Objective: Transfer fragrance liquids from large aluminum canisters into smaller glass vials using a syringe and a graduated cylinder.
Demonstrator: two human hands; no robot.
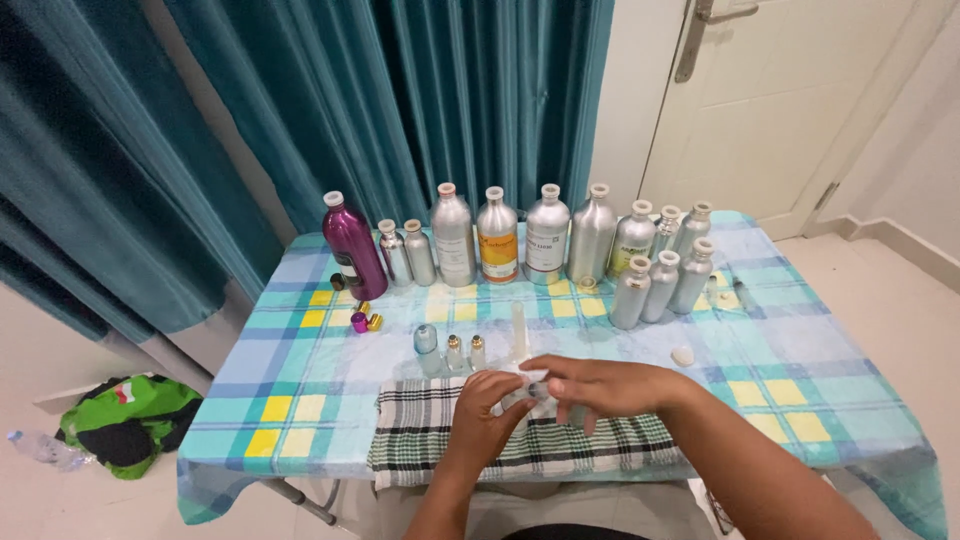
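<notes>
Both hands at lower centre of frame, above the black-and-white checked cloth (pixel 440 440) spread on the desk with the blue, turquoise and yellow plaid tablecloth (pixel 800 350).

Left hand (pixel 485 410): fingers curled shut around a crumpled white tissue (pixel 520 378), grip closed on it.

Right hand (pixel 600 385): reaching in from the right, fingers bent, grip closed on a small clear glass vial (pixel 540 395), mostly hidden by tissue and fingers. Long axis of vial appears roughly horizontal, left to right in frame; which end points where cannot be told. Hands touching each other at the tissue.

Just above the hands, centre frame: slim translucent white plastic tube (pixel 518 330) standing upright, long axis vertical. To its left, a row of three small clear glass roll-on bottles (pixel 452 352), upright.

Upper centre, along the far edge of the desk: row of tall silver aluminium bottles with pale caps (pixel 560 235), upright, some labelled. At left end of the row, a glossy magenta metal bottle (pixel 352 245), upright. Below it, small gold and purple caps (pixel 365 320) lying loose on the tablecloth.

Right of centre: small white oval cap (pixel 683 355) alone on the tablecloth.

Teal pleated curtain (pixel 300 110) behind the desk, upper left. White door (pixel 780 100) upper right. Green and black bag (pixel 130 420) on the floor, lower left.
</notes>
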